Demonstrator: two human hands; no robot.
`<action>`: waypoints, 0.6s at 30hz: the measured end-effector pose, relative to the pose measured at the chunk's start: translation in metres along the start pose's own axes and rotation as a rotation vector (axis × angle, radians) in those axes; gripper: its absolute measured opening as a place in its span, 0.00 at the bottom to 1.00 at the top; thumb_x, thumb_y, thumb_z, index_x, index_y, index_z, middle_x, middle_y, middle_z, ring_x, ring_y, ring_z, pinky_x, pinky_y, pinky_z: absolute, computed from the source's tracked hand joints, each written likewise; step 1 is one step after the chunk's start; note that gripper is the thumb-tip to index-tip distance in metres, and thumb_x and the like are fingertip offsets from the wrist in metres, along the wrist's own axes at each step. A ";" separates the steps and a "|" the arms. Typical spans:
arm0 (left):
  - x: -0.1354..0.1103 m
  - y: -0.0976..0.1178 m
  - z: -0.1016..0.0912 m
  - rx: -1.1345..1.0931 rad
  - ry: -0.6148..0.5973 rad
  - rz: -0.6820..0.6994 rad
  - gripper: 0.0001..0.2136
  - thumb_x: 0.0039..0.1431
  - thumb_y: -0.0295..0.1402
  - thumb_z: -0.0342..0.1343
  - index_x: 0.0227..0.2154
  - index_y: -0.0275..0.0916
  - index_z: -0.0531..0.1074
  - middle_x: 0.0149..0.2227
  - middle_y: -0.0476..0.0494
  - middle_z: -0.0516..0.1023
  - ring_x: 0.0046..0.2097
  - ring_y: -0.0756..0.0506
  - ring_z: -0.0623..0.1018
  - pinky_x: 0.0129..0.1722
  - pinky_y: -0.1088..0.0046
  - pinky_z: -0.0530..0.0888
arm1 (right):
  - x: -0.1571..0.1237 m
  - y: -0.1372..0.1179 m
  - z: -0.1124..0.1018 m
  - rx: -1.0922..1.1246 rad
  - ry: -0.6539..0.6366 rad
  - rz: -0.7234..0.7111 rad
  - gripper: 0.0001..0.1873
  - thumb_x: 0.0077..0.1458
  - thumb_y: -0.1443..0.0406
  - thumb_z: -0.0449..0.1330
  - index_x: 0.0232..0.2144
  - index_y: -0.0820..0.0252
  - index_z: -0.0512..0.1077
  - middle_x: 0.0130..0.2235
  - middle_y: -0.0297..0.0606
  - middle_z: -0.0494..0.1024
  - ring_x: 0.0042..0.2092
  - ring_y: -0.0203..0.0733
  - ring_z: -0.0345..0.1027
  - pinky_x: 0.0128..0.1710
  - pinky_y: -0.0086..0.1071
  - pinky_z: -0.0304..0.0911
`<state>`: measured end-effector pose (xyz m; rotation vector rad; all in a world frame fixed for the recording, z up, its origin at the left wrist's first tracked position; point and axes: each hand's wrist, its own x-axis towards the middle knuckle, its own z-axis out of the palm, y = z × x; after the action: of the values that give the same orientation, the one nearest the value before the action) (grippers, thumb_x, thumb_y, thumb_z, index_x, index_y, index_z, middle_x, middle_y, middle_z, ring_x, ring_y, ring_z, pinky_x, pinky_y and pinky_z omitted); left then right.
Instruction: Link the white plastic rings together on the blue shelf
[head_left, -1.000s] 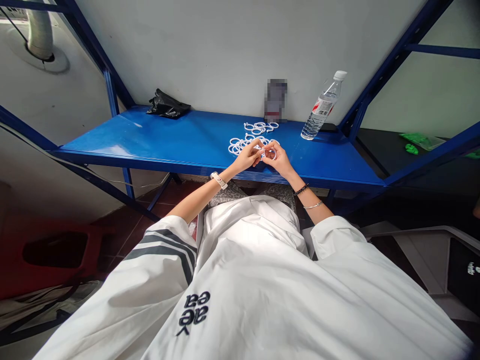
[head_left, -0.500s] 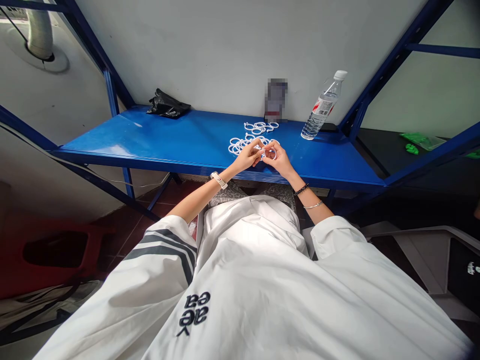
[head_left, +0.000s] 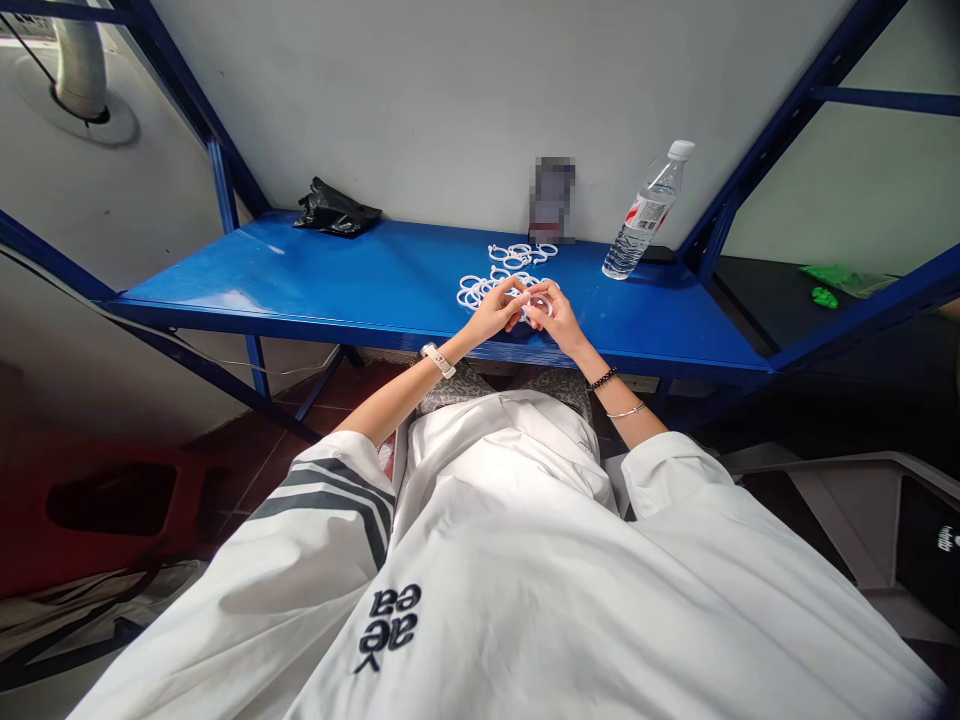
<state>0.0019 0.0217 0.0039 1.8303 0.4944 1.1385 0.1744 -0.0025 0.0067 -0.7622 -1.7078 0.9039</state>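
Observation:
My left hand (head_left: 496, 309) and my right hand (head_left: 556, 318) meet over the front part of the blue table. Between the fingertips they share a small white ring (head_left: 550, 309), partly covered by the fingers. Both hands are closed in a pinch, the right one around the ring's side and the left one at its near edge. Just behind my hands lies a pile of white rings (head_left: 471, 290) on the tabletop. Farther back is a smaller group of similar rings (head_left: 516, 256). Fine details of the held ring are too small to make out.
A water bottle (head_left: 643, 220) stands on the blue table (head_left: 360, 275) at right, before a dark flat object (head_left: 660, 255). A blurred-out upright item (head_left: 552, 200) leans on the wall. A crumpled black bag (head_left: 335, 208) lies back left. Blue frame posts (head_left: 223, 185) border the table.
My fingers have shifted slightly around the white ring, with the right fingers closing in over it. The piles and other objects stay where they were.

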 end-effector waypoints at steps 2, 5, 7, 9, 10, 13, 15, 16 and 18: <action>0.000 0.001 0.000 -0.004 0.002 -0.005 0.24 0.63 0.60 0.57 0.38 0.41 0.66 0.17 0.57 0.67 0.17 0.54 0.67 0.19 0.79 0.64 | -0.001 -0.002 0.000 0.034 0.007 0.027 0.25 0.53 0.43 0.67 0.39 0.52 0.67 0.34 0.30 0.71 0.26 0.31 0.62 0.25 0.29 0.61; 0.000 0.003 0.000 -0.002 0.011 -0.033 0.23 0.64 0.57 0.58 0.39 0.41 0.66 0.17 0.58 0.67 0.17 0.54 0.67 0.19 0.80 0.64 | -0.001 -0.002 -0.001 0.084 0.033 0.067 0.25 0.55 0.41 0.65 0.38 0.52 0.68 0.30 0.28 0.70 0.24 0.32 0.63 0.24 0.29 0.60; 0.000 0.004 0.000 -0.003 0.022 -0.052 0.22 0.64 0.56 0.59 0.39 0.40 0.67 0.17 0.58 0.67 0.17 0.55 0.67 0.19 0.81 0.64 | 0.000 0.000 -0.001 0.106 0.054 0.073 0.26 0.54 0.40 0.66 0.37 0.52 0.68 0.27 0.28 0.69 0.24 0.33 0.63 0.24 0.29 0.60; 0.000 0.005 0.000 -0.011 0.027 -0.058 0.21 0.63 0.55 0.60 0.38 0.40 0.67 0.17 0.58 0.67 0.17 0.55 0.67 0.19 0.81 0.65 | 0.001 0.002 -0.001 0.112 0.078 0.065 0.27 0.53 0.38 0.66 0.36 0.52 0.68 0.27 0.28 0.69 0.24 0.33 0.62 0.24 0.29 0.60; 0.000 0.005 0.000 -0.016 0.028 -0.057 0.22 0.63 0.55 0.60 0.38 0.40 0.67 0.17 0.58 0.67 0.17 0.55 0.68 0.19 0.81 0.65 | 0.001 0.004 -0.001 0.109 0.089 0.060 0.28 0.52 0.38 0.66 0.36 0.52 0.69 0.27 0.29 0.69 0.24 0.34 0.62 0.24 0.30 0.61; 0.000 0.005 0.000 -0.029 0.032 -0.062 0.22 0.62 0.56 0.61 0.37 0.40 0.67 0.17 0.58 0.67 0.17 0.55 0.68 0.19 0.81 0.65 | 0.002 0.008 -0.001 0.088 0.116 0.051 0.30 0.51 0.36 0.65 0.35 0.52 0.70 0.28 0.30 0.70 0.25 0.34 0.62 0.23 0.31 0.62; 0.000 0.006 0.000 -0.034 0.035 -0.066 0.23 0.62 0.56 0.61 0.35 0.40 0.66 0.17 0.57 0.68 0.17 0.55 0.69 0.19 0.81 0.65 | 0.003 0.010 0.000 0.067 0.142 0.038 0.31 0.51 0.35 0.65 0.35 0.53 0.70 0.28 0.31 0.70 0.26 0.35 0.62 0.23 0.30 0.62; 0.000 0.006 0.000 -0.033 0.035 -0.068 0.23 0.62 0.56 0.61 0.33 0.40 0.66 0.17 0.57 0.68 0.17 0.55 0.69 0.19 0.81 0.65 | 0.003 0.010 0.000 0.054 0.159 0.029 0.31 0.50 0.35 0.65 0.35 0.53 0.70 0.29 0.32 0.70 0.26 0.35 0.62 0.23 0.30 0.62; 0.001 0.006 0.001 -0.023 0.029 -0.070 0.23 0.62 0.56 0.60 0.31 0.39 0.66 0.17 0.56 0.68 0.18 0.55 0.68 0.19 0.81 0.65 | 0.003 0.011 0.000 0.029 0.186 0.016 0.31 0.51 0.34 0.65 0.36 0.53 0.70 0.29 0.32 0.70 0.28 0.36 0.63 0.23 0.30 0.62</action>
<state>0.0019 0.0186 0.0093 1.7649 0.5557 1.1201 0.1740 0.0053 -0.0016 -0.8154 -1.5248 0.8398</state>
